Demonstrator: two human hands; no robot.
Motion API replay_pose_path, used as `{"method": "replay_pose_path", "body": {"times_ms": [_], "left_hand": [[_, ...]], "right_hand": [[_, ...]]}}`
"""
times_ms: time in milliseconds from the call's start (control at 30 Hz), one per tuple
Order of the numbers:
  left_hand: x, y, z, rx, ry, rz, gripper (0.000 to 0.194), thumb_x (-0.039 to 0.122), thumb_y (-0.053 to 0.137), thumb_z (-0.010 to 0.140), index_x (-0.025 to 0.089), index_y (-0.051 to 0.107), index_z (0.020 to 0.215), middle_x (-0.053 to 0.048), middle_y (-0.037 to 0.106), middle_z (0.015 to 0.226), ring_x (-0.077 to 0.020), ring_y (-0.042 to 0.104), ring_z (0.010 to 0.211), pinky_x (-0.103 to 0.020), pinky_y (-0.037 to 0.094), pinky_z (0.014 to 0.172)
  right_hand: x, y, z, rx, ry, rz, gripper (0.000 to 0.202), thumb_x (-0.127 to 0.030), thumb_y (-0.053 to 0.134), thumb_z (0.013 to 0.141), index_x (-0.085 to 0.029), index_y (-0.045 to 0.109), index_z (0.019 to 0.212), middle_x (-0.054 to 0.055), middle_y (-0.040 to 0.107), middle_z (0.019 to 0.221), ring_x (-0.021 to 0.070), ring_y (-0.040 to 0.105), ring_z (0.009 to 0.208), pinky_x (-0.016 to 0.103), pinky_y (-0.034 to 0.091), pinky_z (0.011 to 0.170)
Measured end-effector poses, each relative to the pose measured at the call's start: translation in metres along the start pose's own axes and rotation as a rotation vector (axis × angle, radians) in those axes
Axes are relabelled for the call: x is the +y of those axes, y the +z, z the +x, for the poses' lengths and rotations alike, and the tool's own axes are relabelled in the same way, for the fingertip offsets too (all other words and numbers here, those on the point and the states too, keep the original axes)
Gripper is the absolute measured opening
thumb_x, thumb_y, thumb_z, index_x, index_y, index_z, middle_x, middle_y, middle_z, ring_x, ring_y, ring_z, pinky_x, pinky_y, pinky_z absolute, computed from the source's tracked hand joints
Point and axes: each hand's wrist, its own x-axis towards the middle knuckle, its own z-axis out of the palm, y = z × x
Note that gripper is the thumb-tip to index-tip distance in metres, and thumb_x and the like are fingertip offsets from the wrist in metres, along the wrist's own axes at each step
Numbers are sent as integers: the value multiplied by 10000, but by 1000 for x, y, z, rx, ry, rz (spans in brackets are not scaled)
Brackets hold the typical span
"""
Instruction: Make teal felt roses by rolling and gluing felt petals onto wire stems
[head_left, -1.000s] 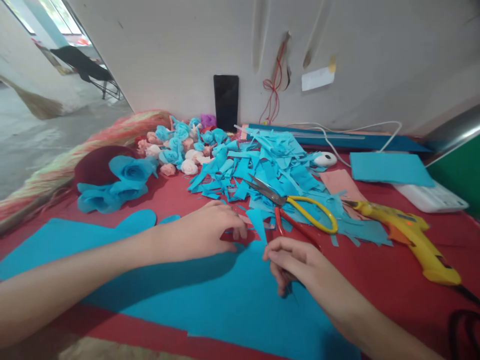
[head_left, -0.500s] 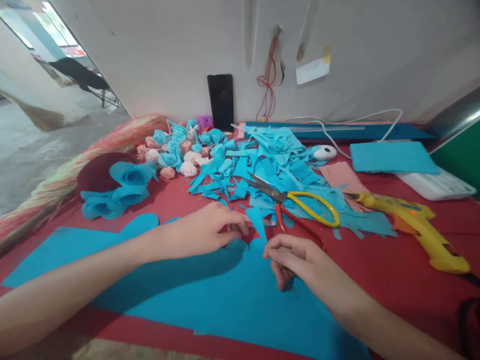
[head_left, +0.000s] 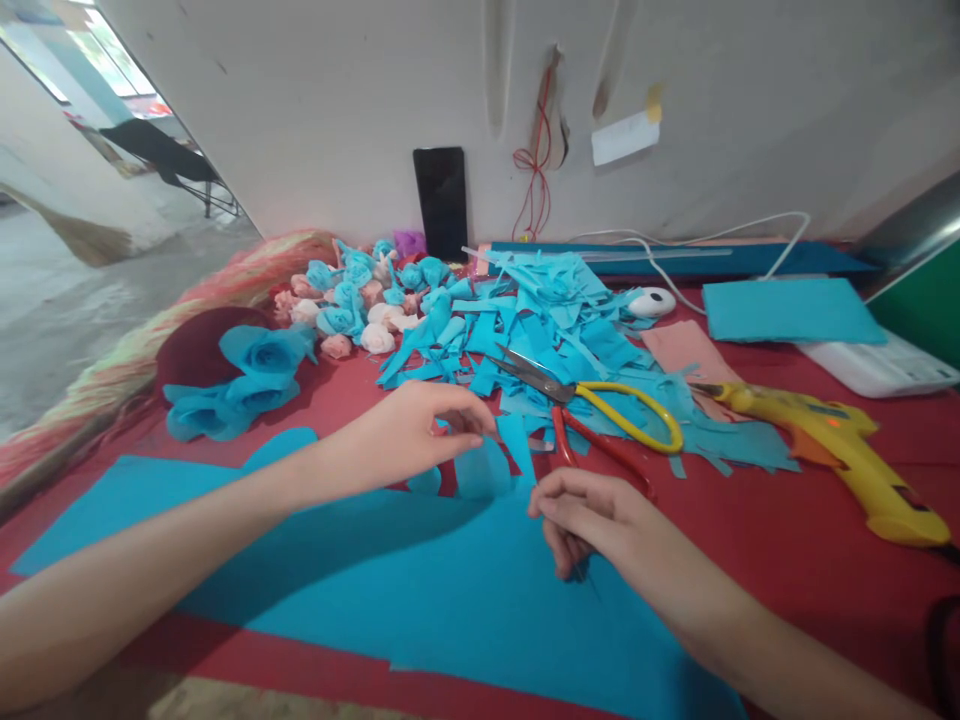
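Note:
Near the middle, my left hand is closed, thumb and fingers pinching the upper edge of a rounded blue paper piece. To its right, my right hand is closed on the lower end of a narrow blue paper strip; a thin wire-like thing shows below its fingers. Under both hands lie large blue paper sheets. Scissors with one yellow and one red handle rest just beyond my right hand, on a heap of blue paper scraps.
A yellow glue gun lies at the right. Small paper roses and larger blue flowers stand at the back left. A black phone leans on the wall. A folded blue stack sits at the back right. Red cloth covers the table.
My left hand has risen slightly and now lifts the rounded paper piece, which was lying lower under its fingers. My right hand has hardly moved.

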Motion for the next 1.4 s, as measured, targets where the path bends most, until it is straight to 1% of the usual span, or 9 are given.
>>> {"method": "replay_pose_path", "body": {"times_ms": [167, 333, 433, 533, 633, 733, 967, 1133, 1400], "left_hand": [[-1, 0, 0, 152, 56, 12, 112, 217, 537, 830, 154, 628, 848, -24, 708, 878, -137, 664, 792, -215, 523, 712], [0, -1, -4, 458, 266, 241, 135, 157, 520, 826, 180, 653, 817, -33, 709, 867, -179, 631, 861, -380, 401, 947], [2, -4, -4, 550, 312, 338, 117, 161, 539, 818, 172, 654, 804, -30, 713, 814, -170, 634, 780, -419, 399, 949], [9, -7, -3, 484, 179, 125, 83, 169, 578, 784, 157, 651, 822, -35, 704, 809, -174, 637, 786, -354, 496, 823], [21, -12, 1, 372, 11, -281, 96, 177, 614, 763, 153, 631, 854, -16, 700, 820, -149, 664, 765, -228, 542, 654], [36, -16, 6, 317, 16, -463, 85, 146, 621, 753, 151, 624, 838, 10, 688, 800, -114, 670, 774, -147, 532, 619], [71, -21, 16, 335, 233, -424, 122, 85, 550, 784, 150, 597, 875, 13, 655, 842, -83, 645, 789, -112, 524, 682], [73, -23, 17, 323, 223, -368, 125, 121, 541, 795, 170, 592, 899, 13, 647, 879, -99, 640, 783, -130, 524, 624], [65, -22, 19, 286, 200, -329, 135, 149, 537, 797, 166, 604, 913, 4, 656, 912, -114, 641, 813, -169, 527, 677]], "right_hand": [[-3, -1, -4, 92, -81, -15, 246, -403, 502, 765, -161, 510, 720, -21, 498, 534, 98, 483, 492, 215, 386, 500], [-13, -4, -7, 249, -300, -81, 208, -376, 564, 719, -177, 543, 661, -20, 508, 521, 93, 479, 522, 178, 406, 505], [-17, -7, -8, 303, -374, -104, 195, -362, 554, 735, -185, 551, 651, -18, 525, 510, 93, 500, 508, 163, 425, 488], [-19, -10, -9, 330, -415, -138, 181, -343, 559, 751, -187, 574, 660, -12, 561, 539, 92, 526, 495, 154, 446, 471], [-21, -13, -11, 338, -456, -209, 166, -325, 580, 761, -192, 620, 671, 1, 619, 607, 101, 576, 524, 149, 478, 482], [-24, -16, -13, 347, -519, -320, 148, -298, 582, 789, -216, 657, 692, -8, 660, 659, 109, 621, 601, 132, 502, 534], [-25, -22, -12, 455, -764, -542, 152, -171, 564, 802, -287, 659, 778, -57, 643, 725, 123, 635, 775, 124, 499, 593], [-24, -25, -14, 435, -909, -713, 182, -129, 540, 839, -290, 620, 809, -43, 629, 918, 144, 586, 1010, 116, 508, 676], [-20, -19, -19, 408, -962, -685, 225, -92, 562, 801, -278, 646, 895, -48, 664, 864, 111, 646, 757, 132, 531, 659]]}}
